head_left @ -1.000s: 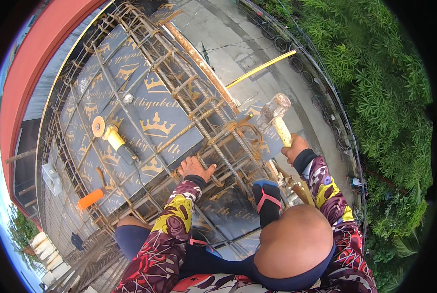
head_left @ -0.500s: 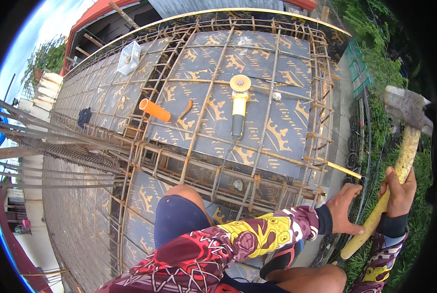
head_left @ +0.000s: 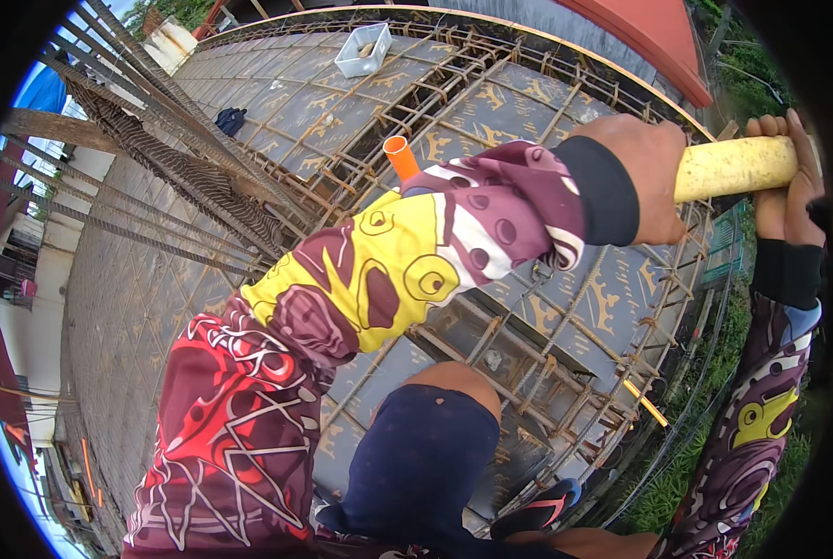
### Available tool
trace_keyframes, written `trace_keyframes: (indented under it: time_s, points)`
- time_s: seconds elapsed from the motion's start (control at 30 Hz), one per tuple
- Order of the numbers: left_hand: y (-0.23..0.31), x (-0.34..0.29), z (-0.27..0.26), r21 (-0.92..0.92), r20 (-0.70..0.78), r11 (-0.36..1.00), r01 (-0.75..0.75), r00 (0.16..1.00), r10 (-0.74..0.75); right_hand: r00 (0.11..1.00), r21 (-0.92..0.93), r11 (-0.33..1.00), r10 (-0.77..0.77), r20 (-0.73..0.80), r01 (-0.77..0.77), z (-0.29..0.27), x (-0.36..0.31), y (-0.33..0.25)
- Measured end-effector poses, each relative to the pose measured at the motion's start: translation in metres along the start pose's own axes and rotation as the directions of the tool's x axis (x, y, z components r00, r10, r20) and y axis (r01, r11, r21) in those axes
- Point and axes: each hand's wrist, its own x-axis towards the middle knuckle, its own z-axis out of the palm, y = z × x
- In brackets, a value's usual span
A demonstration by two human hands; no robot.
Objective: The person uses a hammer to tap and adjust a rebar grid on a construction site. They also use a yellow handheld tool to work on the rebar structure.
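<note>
My left hand (head_left: 630,172) is closed around the pale yellow handle of a hammer (head_left: 738,169), raised at the upper right. The handle's free end points right; the hammer's head is hidden behind my left hand and sleeve. My right hand (head_left: 787,191) is at that free end, touching or very near it. Its thumb is stretched upward and its fingertips show above the handle, not wrapped tightly. Both arms wear patterned maroon and yellow sleeves with black cuffs.
Tied rebar (head_left: 547,368) crosses dark printed form panels (head_left: 612,289) below. An orange pipe (head_left: 400,158) and a clear plastic bin (head_left: 364,51) lie beyond. Long bars (head_left: 165,149) jut out at left. The deck's right edge drops toward cables and greenery (head_left: 677,494).
The view has turned and the hammer has swung upward, its handle end now pointing right. My left hand has taken hold of the handle; my right hand has loosened its wrapped grip.
</note>
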Motion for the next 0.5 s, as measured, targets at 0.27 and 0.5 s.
trace_keyframes:
  time_s: [0.27, 0.5]
  points:
    - [-0.114, -0.339, -0.01, 0.17, 0.189, 0.725, 0.668, 0.7, -0.689, 0.574, 0.559, 0.404, 0.802, 0.164, -0.724, 0.21, -0.213, 0.26]
    - [-0.101, -0.489, -0.031, 0.184, 0.112, 0.185, 0.965, 0.167, -0.98, 0.121, 0.063, 0.105, 0.759, 0.639, -0.992, 0.307, -0.282, 0.352]
